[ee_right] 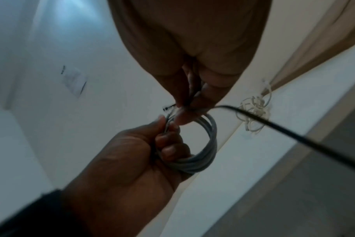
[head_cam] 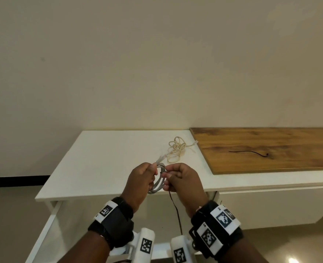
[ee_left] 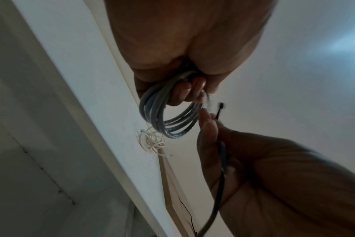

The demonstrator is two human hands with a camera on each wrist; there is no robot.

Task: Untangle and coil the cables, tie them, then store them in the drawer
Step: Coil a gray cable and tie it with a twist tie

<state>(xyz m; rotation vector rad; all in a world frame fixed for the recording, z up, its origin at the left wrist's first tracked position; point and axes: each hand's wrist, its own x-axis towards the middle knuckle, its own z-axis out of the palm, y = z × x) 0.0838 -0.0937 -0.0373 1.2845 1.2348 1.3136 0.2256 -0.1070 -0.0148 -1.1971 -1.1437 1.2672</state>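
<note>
A grey cable (head_cam: 159, 180) is wound into a small coil held above the white table's front edge. My left hand (head_cam: 151, 174) grips one side of the coil, fingers curled through it (ee_left: 180, 91). My right hand (head_cam: 168, 178) pinches a thin black tie (head_cam: 175, 207) against the coil's other side; the tie's long end hangs down toward the drawer. The tie's head (ee_left: 221, 105) sticks out past my right fingertips. A cream cable (head_cam: 176, 150) lies tangled on the white table (head_cam: 103, 158) behind my hands, also visible as a loose heap (ee_right: 253, 112).
A second black tie (head_cam: 252, 153) lies on the wooden board (head_cam: 280, 147) at the right. Below the table front, the white drawer (head_cam: 49, 223) stands pulled out under my wrists. A plain wall rises behind the table.
</note>
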